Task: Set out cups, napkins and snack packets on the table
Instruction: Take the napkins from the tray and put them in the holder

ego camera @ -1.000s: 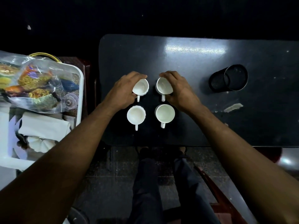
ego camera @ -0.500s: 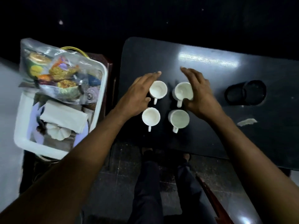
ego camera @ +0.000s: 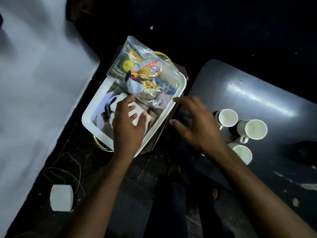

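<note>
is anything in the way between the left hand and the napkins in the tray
Nothing visible. The left hand is already down on the white folded napkins in the tray, its fingers spread over them. The bag of snack packets lies at the tray's far end, past the fingertips.

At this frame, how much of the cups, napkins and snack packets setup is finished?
Done: white cups stand grouped on the dark table; three show, and the right arm may hide another. In hand: the left hand is down on the folded white napkins in the white tray; the right hand hovers open by its rim. Left: napkins and the clear bag of snack packets still lie in the tray.
</note>
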